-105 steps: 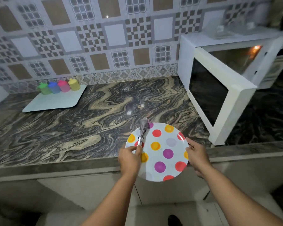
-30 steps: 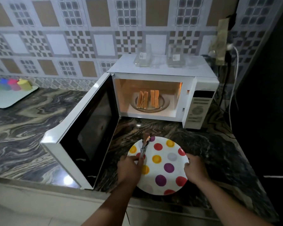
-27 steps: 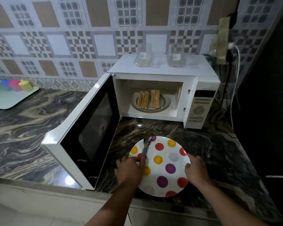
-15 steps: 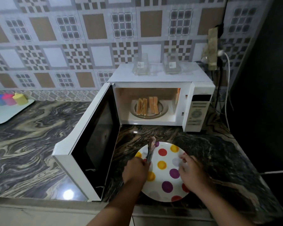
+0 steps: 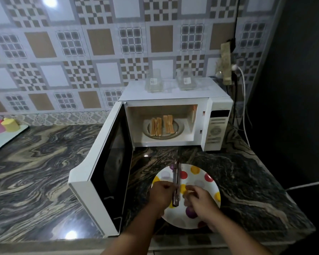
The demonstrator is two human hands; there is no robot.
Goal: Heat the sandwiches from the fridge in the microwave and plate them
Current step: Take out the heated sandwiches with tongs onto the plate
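Note:
Two toasted sandwiches stand on edge on the glass turntable inside the white microwave, whose door hangs wide open to the left. A white plate with coloured dots lies on the marble counter in front of the microwave. Metal tongs lie across the plate's left half, pointing at the oven. My left hand grips the tongs near their handle end. My right hand hovers over the plate's middle, fingers bent and apart, just right of the tongs.
Two clear glass containers stand on top of the microwave. A socket strip and cables hang at the right, beside a dark wall. Coloured cups sit on a pale tray at far left. The counter's front edge runs below my forearms.
The plate has come to rest on the counter before the open microwave. My right hand left the plate's right rim and moved inward over the plate toward the tongs.

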